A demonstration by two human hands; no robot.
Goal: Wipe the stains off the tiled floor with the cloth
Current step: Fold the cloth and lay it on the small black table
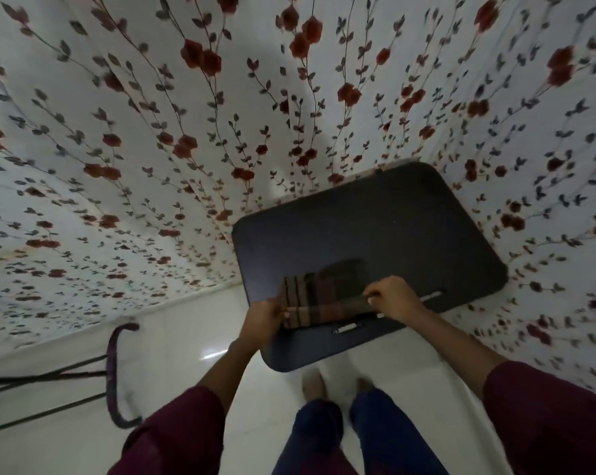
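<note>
We stand over a small dark table (375, 228) pushed against a bed covered in a floral sheet (152, 132), and the striped cloth (319, 301) lies folded on the table's near edge, not yet down at the floor. Our left hand (260, 320) grips the cloth's left end, fingers curled round it with the thumb on top. Our right hand (394, 298) pinches its right end, fingertips bent down onto the fabric. So both hands are closed on the same piece, one at each end.

The cloth's long axis runs left to right between our hands, roughly along the table's near edge. Neither hand is nearer than the other; each already has its end.

What matters next is where the work lies from here: the pale tiled floor (187, 341) is below and toward us, to the left of the table and around our feet (313, 383). We judge the cloth must be lifted off the table and brought down there. No stains are clear to us on the glossy tiles from this height; motion blur softens the view. A metal stand (118, 371) rests on the floor at left.
</note>
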